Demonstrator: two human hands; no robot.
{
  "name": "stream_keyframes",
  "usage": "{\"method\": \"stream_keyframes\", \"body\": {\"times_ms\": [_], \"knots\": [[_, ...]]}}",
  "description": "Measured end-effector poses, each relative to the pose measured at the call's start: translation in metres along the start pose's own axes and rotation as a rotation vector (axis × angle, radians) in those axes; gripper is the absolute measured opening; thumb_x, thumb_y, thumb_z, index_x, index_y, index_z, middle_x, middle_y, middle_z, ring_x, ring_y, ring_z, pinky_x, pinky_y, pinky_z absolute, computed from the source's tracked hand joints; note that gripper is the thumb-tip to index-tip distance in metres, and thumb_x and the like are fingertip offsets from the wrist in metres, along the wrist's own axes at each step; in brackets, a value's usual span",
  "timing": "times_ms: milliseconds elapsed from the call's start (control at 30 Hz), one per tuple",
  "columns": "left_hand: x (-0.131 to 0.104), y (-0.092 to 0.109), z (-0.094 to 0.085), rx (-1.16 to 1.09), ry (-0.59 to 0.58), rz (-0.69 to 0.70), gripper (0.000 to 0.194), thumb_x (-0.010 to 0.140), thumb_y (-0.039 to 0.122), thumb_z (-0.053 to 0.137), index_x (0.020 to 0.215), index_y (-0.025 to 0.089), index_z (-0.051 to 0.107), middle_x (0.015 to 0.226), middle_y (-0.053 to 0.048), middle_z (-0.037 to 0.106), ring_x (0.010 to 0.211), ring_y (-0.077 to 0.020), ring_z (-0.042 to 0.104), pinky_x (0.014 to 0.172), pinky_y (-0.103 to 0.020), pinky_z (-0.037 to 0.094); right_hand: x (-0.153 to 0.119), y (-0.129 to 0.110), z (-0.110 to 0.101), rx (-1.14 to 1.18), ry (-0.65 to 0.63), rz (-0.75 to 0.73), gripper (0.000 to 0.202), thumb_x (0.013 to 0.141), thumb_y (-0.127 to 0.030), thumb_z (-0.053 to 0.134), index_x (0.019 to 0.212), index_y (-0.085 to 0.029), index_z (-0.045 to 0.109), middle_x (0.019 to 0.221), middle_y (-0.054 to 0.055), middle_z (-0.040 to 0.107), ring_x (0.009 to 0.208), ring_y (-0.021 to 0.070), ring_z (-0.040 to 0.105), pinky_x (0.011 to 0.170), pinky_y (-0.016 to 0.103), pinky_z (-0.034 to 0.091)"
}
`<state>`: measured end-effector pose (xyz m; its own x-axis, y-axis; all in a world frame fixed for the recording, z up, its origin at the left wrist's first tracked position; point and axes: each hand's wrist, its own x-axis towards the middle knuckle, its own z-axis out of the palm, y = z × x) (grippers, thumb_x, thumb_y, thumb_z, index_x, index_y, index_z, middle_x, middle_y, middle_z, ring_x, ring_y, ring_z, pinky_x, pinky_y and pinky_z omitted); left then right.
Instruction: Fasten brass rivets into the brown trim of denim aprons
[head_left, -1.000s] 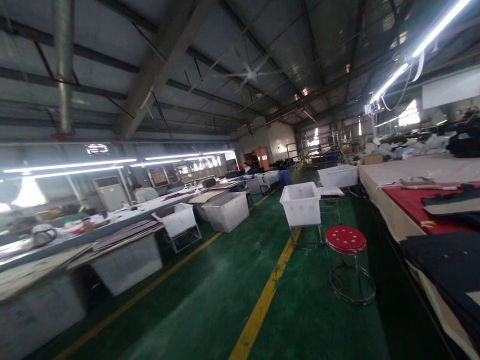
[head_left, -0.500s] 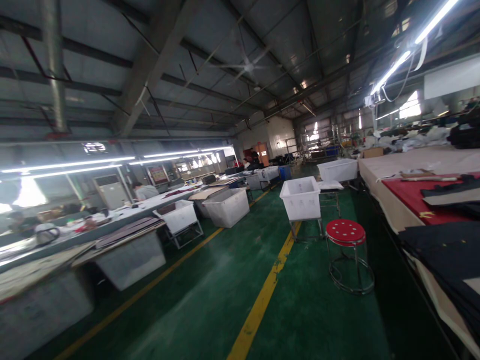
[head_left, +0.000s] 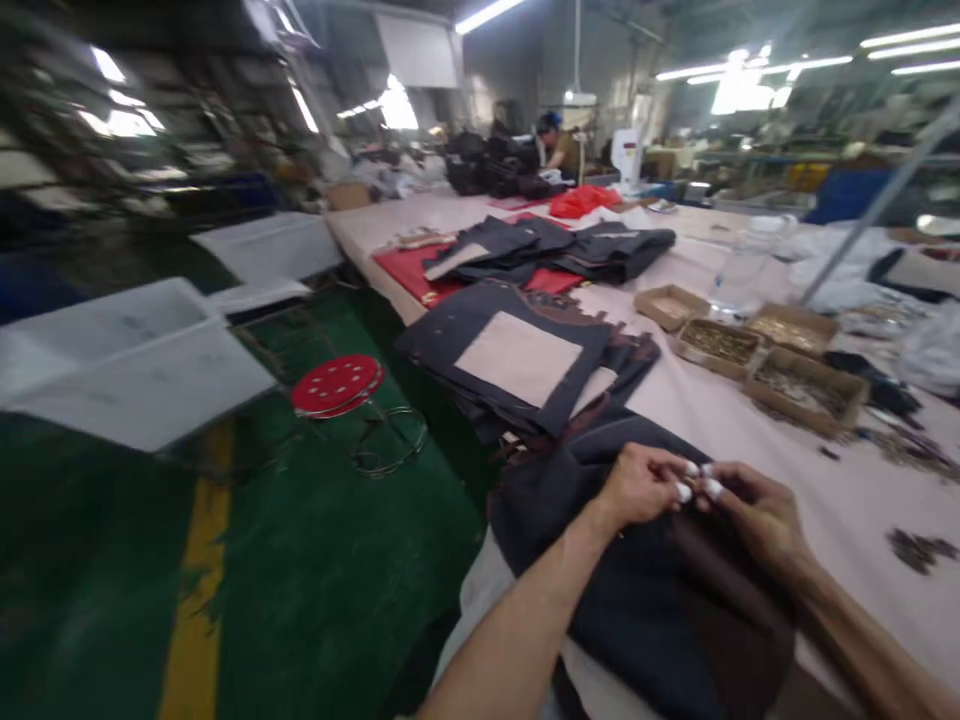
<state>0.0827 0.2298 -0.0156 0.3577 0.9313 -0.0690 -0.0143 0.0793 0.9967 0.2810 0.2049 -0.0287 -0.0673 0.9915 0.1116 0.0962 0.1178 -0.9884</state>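
Note:
Both my hands meet over a dark navy and brown fabric piece (head_left: 645, 600) draped across the table edge and my lap. My left hand (head_left: 646, 482) pinches at a small item between the fingertips, which carry white coverings. Facing it, my right hand (head_left: 757, 510) pinches at the same spot, its tips also wrapped in white. What sits between the fingers is too small and blurred to name. Just beyond lies a stack of navy fabric panels (head_left: 442, 335) with a beige patch (head_left: 517, 357) on top.
Cardboard trays of small metal parts (head_left: 806, 388) stand at the right, near a loose dark pile (head_left: 921, 550). More navy pieces lie on red cloth (head_left: 397, 265). A red stool (head_left: 337, 385) and white bin (head_left: 135, 370) stand left. A person (head_left: 559, 145) is at the far end.
The view has swung right and down from the aisle to the table. Both my hands and the fabric piece have come into view; the stool and bins now appear at the left.

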Motion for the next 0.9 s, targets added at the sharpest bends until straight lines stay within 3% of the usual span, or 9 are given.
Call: {"method": "stream_keyframes", "body": {"times_ms": [33,100,233,367,500,700,800,900], "knots": [[0.009,-0.007,0.015,-0.025,-0.053,-0.002,0.033,0.08,0.023,0.076,0.109,0.009,0.071,0.079,-0.004,0.069,0.061,-0.0117,0.064,0.057,-0.023,0.054,-0.008,0.003,-0.016,0.013,0.015,0.031,0.032,0.087,-0.044,0.075,0.104,-0.017,0.069,0.09,0.005,0.071,0.072,0.0171,0.067,0.066,0.03,0.057],[0.016,-0.013,0.022,-0.079,-0.086,0.0,0.034,0.071,0.016,0.076,0.104,0.007,0.073,0.069,-0.003,0.068,0.052,-0.0111,0.063,0.051,-0.021,0.052,-0.013,0.008,-0.026,0.062,0.006,0.077,0.032,0.081,-0.044,0.079,0.098,-0.019,0.07,0.083,0.005,0.072,0.065,0.0173,0.065,0.061,0.029,0.054],[0.013,-0.006,0.006,-0.201,-0.057,0.001,0.029,0.069,0.02,0.078,0.094,0.007,0.069,0.068,-0.006,0.071,0.057,-0.0191,0.071,0.052,-0.024,0.057,-0.007,0.012,-0.012,-0.023,0.005,0.1,0.031,0.082,-0.044,0.077,0.1,-0.019,0.071,0.084,0.006,0.074,0.062,0.0175,0.065,0.055,0.027,0.051],[0.011,0.001,0.005,-0.276,-0.028,-0.009,0.035,0.068,0.03,0.084,0.087,0.008,0.064,0.069,-0.01,0.072,0.06,-0.0227,0.073,0.055,-0.027,0.06,-0.009,0.008,-0.009,-0.241,-0.063,-0.04,0.024,0.083,-0.038,0.073,0.099,-0.021,0.073,0.09,0.006,0.075,0.075,0.0215,0.069,0.068,0.03,0.055],[0.013,-0.001,0.007,-0.278,-0.016,-0.019,0.034,0.068,0.031,0.083,0.085,0.007,0.065,0.065,-0.009,0.07,0.055,-0.0195,0.07,0.052,-0.027,0.059,-0.01,0.004,-0.009,-0.38,-0.111,-0.203,0.019,0.083,-0.033,0.071,0.099,-0.022,0.072,0.095,0.006,0.074,0.081,0.0227,0.069,0.074,0.033,0.055],[0.017,-0.004,0.002,-0.164,0.061,-0.044,0.019,0.064,0.02,0.077,0.077,0.007,0.069,0.055,-0.001,0.062,0.037,-0.006,0.048,0.035,-0.017,0.035,-0.008,0.002,-0.001,-0.516,-0.135,-0.362,0.017,0.088,-0.03,0.063,0.102,-0.022,0.068,0.089,0.007,0.069,0.072,0.0204,0.062,0.067,0.033,0.051],[0.018,-0.005,0.001,-0.149,0.075,-0.057,0.017,0.062,0.018,0.075,0.075,0.008,0.07,0.053,0.001,0.059,0.036,-0.0044,0.043,0.034,-0.017,0.03,-0.009,0.003,-0.001,-0.506,-0.118,-0.306,0.017,0.088,-0.034,0.064,0.098,-0.021,0.069,0.086,0.006,0.068,0.072,0.0198,0.061,0.067,0.033,0.05],[0.018,-0.006,0.002,-0.132,0.08,-0.062,0.015,0.062,0.017,0.073,0.073,0.008,0.07,0.052,0.002,0.058,0.036,-0.0048,0.043,0.034,-0.017,0.029,-0.008,0.005,-0.005,-0.336,-0.09,-0.13,0.026,0.086,-0.042,0.068,0.1,-0.02,0.069,0.085,0.006,0.07,0.074,0.0205,0.064,0.067,0.032,0.052]]}}
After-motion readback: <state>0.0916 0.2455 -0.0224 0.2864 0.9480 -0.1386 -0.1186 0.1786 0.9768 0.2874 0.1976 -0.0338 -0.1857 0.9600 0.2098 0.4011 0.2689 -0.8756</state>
